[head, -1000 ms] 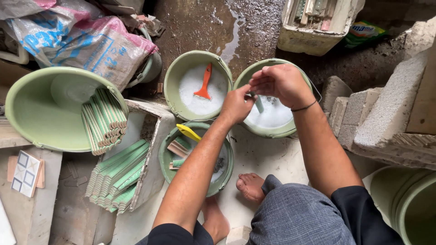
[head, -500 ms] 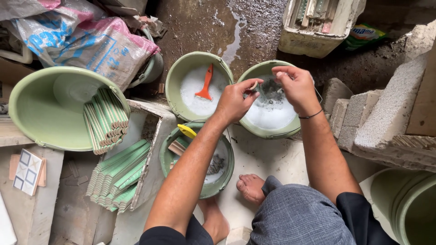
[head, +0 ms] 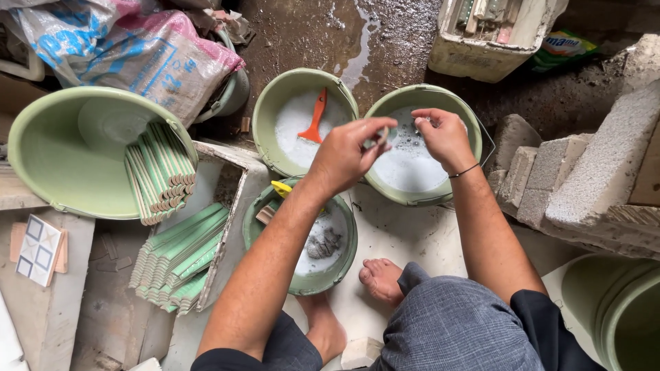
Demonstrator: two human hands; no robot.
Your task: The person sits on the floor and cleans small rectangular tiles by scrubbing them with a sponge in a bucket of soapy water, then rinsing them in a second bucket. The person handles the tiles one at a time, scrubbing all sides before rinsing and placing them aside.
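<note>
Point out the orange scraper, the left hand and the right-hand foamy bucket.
orange scraper (head: 314,117), head view, on the middle of its handle.
left hand (head: 347,156), head view, on the back of the hand.
foamy bucket (head: 395,196), head view, on its near green rim.

Soft, even daylight; shadows faint. Wet floor (head: 357,41) glinted at top. Foam in buckets (head: 412,161) nearly blown white. Focus sharp; slight wide-angle bending at edges.

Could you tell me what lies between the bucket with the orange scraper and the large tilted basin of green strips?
In the head view, between the scraper bucket and the basin lies the white box's rim, with the printed sack just beyond.
</note>
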